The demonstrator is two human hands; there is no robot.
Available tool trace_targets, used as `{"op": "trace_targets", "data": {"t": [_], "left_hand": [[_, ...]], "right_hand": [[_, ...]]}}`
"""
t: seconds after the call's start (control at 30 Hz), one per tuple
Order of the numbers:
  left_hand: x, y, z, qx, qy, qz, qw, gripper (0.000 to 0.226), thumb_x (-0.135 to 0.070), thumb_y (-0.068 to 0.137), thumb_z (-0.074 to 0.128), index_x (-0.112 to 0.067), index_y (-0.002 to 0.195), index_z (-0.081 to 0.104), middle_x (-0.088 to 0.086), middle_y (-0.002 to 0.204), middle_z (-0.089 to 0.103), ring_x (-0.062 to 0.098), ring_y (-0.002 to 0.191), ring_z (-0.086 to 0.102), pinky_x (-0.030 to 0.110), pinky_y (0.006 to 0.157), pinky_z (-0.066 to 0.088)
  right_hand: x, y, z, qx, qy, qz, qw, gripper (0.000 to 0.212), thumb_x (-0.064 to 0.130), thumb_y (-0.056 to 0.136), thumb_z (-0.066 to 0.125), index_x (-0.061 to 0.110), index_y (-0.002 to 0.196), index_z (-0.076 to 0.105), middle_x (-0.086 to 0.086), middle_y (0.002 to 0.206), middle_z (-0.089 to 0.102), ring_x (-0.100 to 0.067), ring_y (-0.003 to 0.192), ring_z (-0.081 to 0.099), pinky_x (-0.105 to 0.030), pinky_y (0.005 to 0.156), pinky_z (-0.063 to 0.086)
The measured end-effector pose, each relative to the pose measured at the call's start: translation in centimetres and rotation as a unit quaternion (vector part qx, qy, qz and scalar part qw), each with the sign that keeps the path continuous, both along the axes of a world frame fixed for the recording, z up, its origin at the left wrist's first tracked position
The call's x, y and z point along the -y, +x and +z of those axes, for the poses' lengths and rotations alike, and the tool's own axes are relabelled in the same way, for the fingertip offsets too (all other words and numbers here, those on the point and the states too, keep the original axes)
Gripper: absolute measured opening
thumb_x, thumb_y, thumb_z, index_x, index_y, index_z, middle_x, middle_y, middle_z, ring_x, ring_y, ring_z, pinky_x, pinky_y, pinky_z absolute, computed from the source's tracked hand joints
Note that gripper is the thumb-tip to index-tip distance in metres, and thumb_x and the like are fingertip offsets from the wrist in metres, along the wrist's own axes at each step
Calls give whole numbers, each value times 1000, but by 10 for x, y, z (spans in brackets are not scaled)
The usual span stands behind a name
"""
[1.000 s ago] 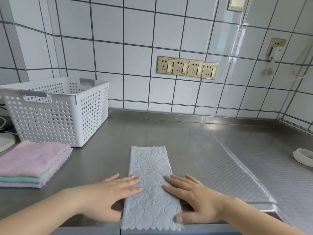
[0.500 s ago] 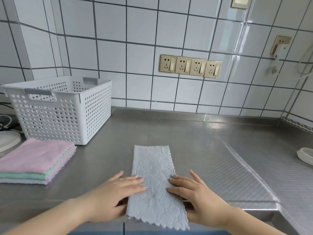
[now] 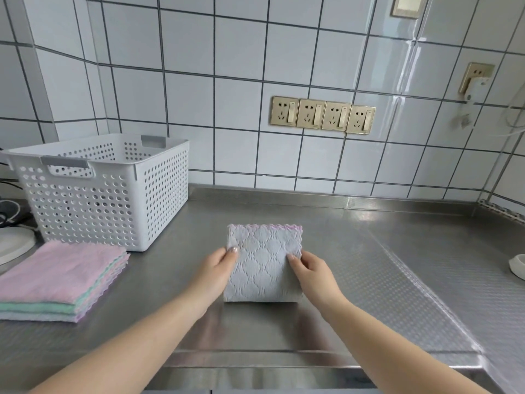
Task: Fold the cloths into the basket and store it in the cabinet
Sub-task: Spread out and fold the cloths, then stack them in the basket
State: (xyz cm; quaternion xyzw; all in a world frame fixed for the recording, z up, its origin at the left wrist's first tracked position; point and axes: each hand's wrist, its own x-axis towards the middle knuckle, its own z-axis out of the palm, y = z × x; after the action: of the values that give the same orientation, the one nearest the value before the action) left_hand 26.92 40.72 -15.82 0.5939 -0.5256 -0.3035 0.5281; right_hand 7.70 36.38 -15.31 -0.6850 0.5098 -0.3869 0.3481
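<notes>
A grey quilted cloth (image 3: 264,263) lies folded into a small square on the steel counter (image 3: 369,251), its scalloped far edges lined up. My left hand (image 3: 218,273) pinches its left side with the thumb on top. On the right side, my right hand (image 3: 311,273) grips the edge, fingers curled. A white perforated basket (image 3: 108,191) stands at the back left, apart from both hands. In front of it sits a stack of several cloths (image 3: 56,280), pink on top.
A tiled wall with a row of sockets (image 3: 322,115) rises behind the counter. A white round object (image 3: 14,245) with cables lies at the far left, and a white dish (image 3: 518,267) at the right edge. The counter's front edge runs just below my forearms.
The long grey strip has been folded in half away from me into a square. Both hands moved from lying flat on its near end to gripping its two sides.
</notes>
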Motion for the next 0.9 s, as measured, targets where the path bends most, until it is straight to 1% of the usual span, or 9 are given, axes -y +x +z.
{"op": "trace_targets", "data": {"t": [0.07, 0.13, 0.2, 0.27, 0.37, 0.43, 0.53, 0.73, 0.9], "left_hand": [[12, 1, -1, -37, 32, 0, 999, 34, -36, 98, 43, -21, 128, 48, -7, 110, 48, 10, 104, 48, 27, 90, 37], [19, 3, -2, -35, 59, -16, 998, 60, -34, 98, 46, -32, 148, 15, -6, 114, 46, 10, 102, 49, 26, 85, 39], [24, 5, -5, 17, 74, -32, 997, 62, -24, 96, 50, -30, 149, 17, 0, 112, 56, 11, 96, 54, 23, 80, 40], [29, 8, -10, 91, 88, -30, 992, 47, -17, 95, 53, -20, 140, 42, 0, 135, 53, 12, 120, 49, 19, 93, 34], [34, 10, -14, 133, 112, -17, 985, 35, -16, 93, 55, -16, 128, 57, 1, 137, 52, 12, 118, 50, 14, 86, 30], [37, 10, -15, 139, 120, -12, 983, 34, -15, 93, 56, -14, 126, 58, 2, 137, 52, 13, 122, 49, 13, 87, 29], [41, 11, -15, 152, 133, -5, 979, 33, -15, 92, 57, -14, 126, 59, 3, 137, 53, 13, 121, 49, 11, 81, 29], [38, 17, -4, 204, 133, -20, 970, 41, -29, 92, 57, -19, 132, 53, 3, 136, 49, 12, 112, 50, 14, 86, 31], [43, 16, 9, 381, 74, 3, 921, 52, -29, 97, 45, -7, 143, 36, 6, 153, 28, 18, 140, 27, 26, 111, 20]], "right_hand": [[17, 7, -5, -7, 46, -27, 999, 37, 32, 95, 47, -4, 91, 56, -4, 78, 52, -16, 70, 45, -30, 62, 30], [30, 12, -9, -35, 80, -40, 995, 34, 32, 95, 47, 1, 84, 56, -5, 77, 53, -19, 70, 46, -29, 62, 32], [40, 14, -13, -85, 95, -46, 991, 32, 31, 95, 47, 12, 70, 45, -1, 68, 48, -18, 63, 43, -28, 56, 30], [46, 16, -15, -133, 96, -49, 985, 36, 30, 95, 47, 16, 64, 36, 2, 61, 42, -14, 56, 38, -27, 49, 26], [51, 17, -17, -174, 99, -50, 979, 29, 27, 91, 50, 14, 67, 44, 0, 64, 48, -18, 62, 47, -27, 50, 32], [53, 17, -17, -171, 105, -44, 979, 19, 27, 90, 52, 12, 96, 61, -5, 92, 65, -24, 90, 59, -26, 64, 41], [53, 17, -17, -154, 120, -52, 979, 50, 29, 90, 53, 14, 136, 42, -6, 129, 55, -24, 117, 52, -28, 84, 45], [58, 11, 0, -127, 203, -57, 969, 59, 38, 86, 59, 8, 133, 41, -6, 88, 60, -20, 64, 61, -24, 45, 52], [69, 4, 19, -351, 45, -55, 934, 63, 50, 90, 48, 14, 141, 36, -11, 139, 45, -28, 122, 49, -39, 98, 44]]}}
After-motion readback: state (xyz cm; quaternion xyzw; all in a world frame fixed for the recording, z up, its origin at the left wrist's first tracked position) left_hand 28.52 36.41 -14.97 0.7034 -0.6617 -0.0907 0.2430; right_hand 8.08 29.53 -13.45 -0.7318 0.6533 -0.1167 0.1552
